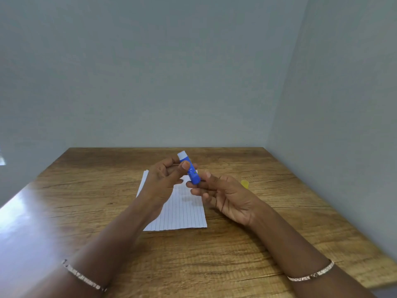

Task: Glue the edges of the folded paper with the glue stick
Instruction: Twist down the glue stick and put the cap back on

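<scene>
- I am seeing the left hand (pixel 163 179) grasping the blue glue stick (pixel 190 168), fingers curling round the barrel and the thumb pressing on its side
- The stick is hanging in the air above the far end of the folded paper (pixel 182 211), tilting with its pale end toward 11 o'clock and its base toward 5 o'clock
- The right hand (pixel 227 194) is coming in palm-up from 4 o'clock, with thumb and fingertips at the base of the stick; I cannot tell whether it is pinching the base or only touching it
- The lined paper is lying flat on the wooden table (pixel 214 254), and I am seeing no glue on its edges, though a thin smear would be hard to spot
- I am judging the task as barely begun: the stick seems uncapped, and all the edge gluing is remaining
- As for containers, only the glue tube is counting: the pale top looks like exposed glue, and a small yellow cap (pixel 245 183) is sitting on the table at 2 o'clock from the paper
</scene>
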A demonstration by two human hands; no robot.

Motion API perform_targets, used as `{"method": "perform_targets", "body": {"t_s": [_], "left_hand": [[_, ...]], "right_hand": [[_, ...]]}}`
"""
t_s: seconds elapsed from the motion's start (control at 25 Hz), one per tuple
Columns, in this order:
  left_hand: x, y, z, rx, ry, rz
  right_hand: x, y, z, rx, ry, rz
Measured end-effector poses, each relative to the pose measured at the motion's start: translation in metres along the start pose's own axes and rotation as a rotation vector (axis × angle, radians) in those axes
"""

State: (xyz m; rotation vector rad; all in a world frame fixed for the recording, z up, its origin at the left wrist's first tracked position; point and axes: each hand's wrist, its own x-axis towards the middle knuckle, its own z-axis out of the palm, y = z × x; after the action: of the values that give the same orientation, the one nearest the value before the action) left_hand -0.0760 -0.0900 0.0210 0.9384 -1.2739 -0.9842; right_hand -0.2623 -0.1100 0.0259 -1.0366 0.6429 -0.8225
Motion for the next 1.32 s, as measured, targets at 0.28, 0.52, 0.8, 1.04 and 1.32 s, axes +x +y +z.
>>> {"method": "perform_targets", "body": {"t_s": [0.28,0.52,0.8,1.04,1.32], "left_hand": [[0.000,0.005,-0.001,-0.024,-0.024,-0.006],[-0.001,0.002,-0.001,0.013,0.001,-0.037],[-0.002,0.003,0.001,0.040,0.001,-0.034],[-0.003,-0.003,0.005,0.064,0.013,-0.037],[-0.003,-0.002,0.003,0.036,0.011,-0.022]], "right_hand": [[0.002,0.002,0.003,-0.072,0.163,-0.222],[0.001,0.005,0.010,-0.214,0.208,-0.254],[-0.001,0.003,0.011,-0.067,0.219,-0.211],[-0.002,-0.001,0.012,-0.055,0.187,-0.100],[-0.003,-0.003,0.010,0.077,0.134,0.032]]}}
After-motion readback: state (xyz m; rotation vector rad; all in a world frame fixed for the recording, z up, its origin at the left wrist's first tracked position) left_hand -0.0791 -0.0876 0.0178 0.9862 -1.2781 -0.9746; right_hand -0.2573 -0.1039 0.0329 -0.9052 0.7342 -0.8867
